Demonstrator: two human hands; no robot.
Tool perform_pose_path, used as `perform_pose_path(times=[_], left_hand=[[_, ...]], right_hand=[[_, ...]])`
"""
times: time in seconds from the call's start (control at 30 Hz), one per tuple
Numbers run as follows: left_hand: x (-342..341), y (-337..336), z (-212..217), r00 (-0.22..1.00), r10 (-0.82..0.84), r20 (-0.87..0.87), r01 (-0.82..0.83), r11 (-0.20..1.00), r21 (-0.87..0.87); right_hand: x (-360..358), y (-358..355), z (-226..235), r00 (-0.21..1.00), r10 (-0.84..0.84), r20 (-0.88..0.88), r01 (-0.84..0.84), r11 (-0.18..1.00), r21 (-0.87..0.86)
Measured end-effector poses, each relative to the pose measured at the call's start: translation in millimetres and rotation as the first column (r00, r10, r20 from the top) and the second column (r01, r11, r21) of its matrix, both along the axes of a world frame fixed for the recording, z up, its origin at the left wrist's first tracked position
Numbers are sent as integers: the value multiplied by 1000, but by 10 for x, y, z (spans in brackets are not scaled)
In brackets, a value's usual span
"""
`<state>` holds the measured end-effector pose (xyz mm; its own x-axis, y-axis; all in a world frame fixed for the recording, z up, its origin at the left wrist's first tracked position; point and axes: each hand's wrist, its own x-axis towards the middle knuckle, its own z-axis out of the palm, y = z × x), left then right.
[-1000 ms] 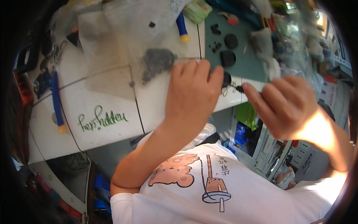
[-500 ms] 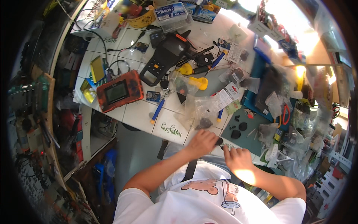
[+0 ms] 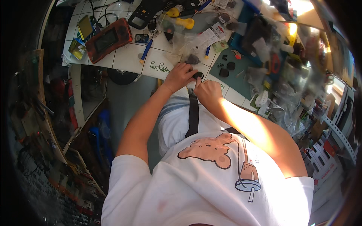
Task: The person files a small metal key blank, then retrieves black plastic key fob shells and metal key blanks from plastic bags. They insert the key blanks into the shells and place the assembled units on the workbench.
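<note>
At the near edge of the white tiled table, both my hands are closed around a small black rounded piece (image 3: 198, 75), which looks like a key fob part. My left hand (image 3: 180, 78) pinches it from the left, and my right hand (image 3: 208, 92) has its fingers on its near right side. The fingers cover much of it, so its exact kind cannot be made out. Just beyond my left hand lies a dark rounded object (image 3: 192, 59) by a clear plastic bag (image 3: 182, 44). Several loose black shell pieces (image 3: 224, 72) lie on the green mat (image 3: 241, 84) to the right.
An orange-red handheld device (image 3: 108, 40) and a black handheld device (image 3: 142, 14) stand at the far left. Blue-handled pliers (image 3: 146, 51), a yellow-handled tool (image 3: 185, 23) and a packaged card (image 3: 211, 37) lie mid-table. Plastic bags and red-handled scissors (image 3: 275, 64) crowd the right.
My view has tilted down, so table and hands sit higher in the picture. My hands have come closer together around the black piece, the right one reaching further in.
</note>
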<state>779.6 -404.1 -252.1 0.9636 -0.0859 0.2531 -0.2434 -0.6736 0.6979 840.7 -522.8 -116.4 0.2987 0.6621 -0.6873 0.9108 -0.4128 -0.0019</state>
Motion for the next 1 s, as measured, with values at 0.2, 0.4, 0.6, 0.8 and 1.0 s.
perform_pose_path(times=[0.2,0.4,0.6,0.8,1.0], left_hand=[[-48,-16,11,999,9,-30,-10,1000,-21],[-51,-50,1,998,-18,-53,13,996,-91],[-30,-27,-37,996,-50,-79,43,995,-85],[-12,-18,-32,992,-64,-111,51,991,-123],[-22,-15,-26,989,-77,-125,59,989,-138]], right_hand=[[-67,-29,-32,989,-149,3,148,985,90],[-13,-28,-28,831,-543,-123,550,835,27],[7,-76,-231,-345,-883,-318,913,-236,-334],[228,211,-212,-984,-163,68,117,-889,-443],[147,166,-90,-612,-767,-190,761,-507,-405]])
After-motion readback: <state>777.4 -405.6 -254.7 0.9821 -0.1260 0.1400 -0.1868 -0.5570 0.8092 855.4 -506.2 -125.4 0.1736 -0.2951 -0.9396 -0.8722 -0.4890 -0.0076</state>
